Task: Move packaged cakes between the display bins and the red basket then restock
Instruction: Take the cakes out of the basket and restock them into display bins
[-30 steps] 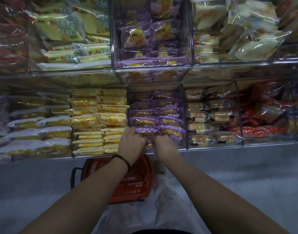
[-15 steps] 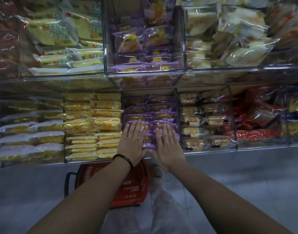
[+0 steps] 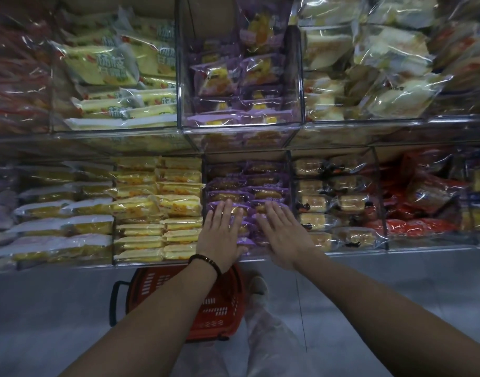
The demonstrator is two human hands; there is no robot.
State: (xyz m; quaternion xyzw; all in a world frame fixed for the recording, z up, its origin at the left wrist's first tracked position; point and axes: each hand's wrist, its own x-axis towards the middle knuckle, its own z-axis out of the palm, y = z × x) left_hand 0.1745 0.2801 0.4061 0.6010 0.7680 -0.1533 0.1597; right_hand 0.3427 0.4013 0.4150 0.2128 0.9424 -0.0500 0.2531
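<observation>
Purple-wrapped packaged cakes [image 3: 263, 191] fill the middle clear bin [image 3: 290, 186] of the lower shelf row. My left hand [image 3: 221, 235], with a dark bead bracelet at the wrist, lies flat with fingers spread on the front purple packs. Beside it, my right hand [image 3: 282, 235] rests flat on the same stack, fingers extended. Neither hand grips a pack. The red basket [image 3: 222, 308] stands on the floor below the shelf, partly hidden behind my left forearm; what lies in it is not visible.
Yellow cake packs [image 3: 157, 208] fill the bin to the left, clear-wrapped cakes [image 3: 331, 205] the bin to the right, red packs [image 3: 424, 208] further right. An upper row of bins [image 3: 241, 77] overhangs. Grey floor [image 3: 43, 322] surrounds the basket; my white-trousered leg [image 3: 266, 330] stands beside it.
My hands went from curled around purple packs at the bin's front to lying flat and spread on the stack. The view shifted slightly down and closer.
</observation>
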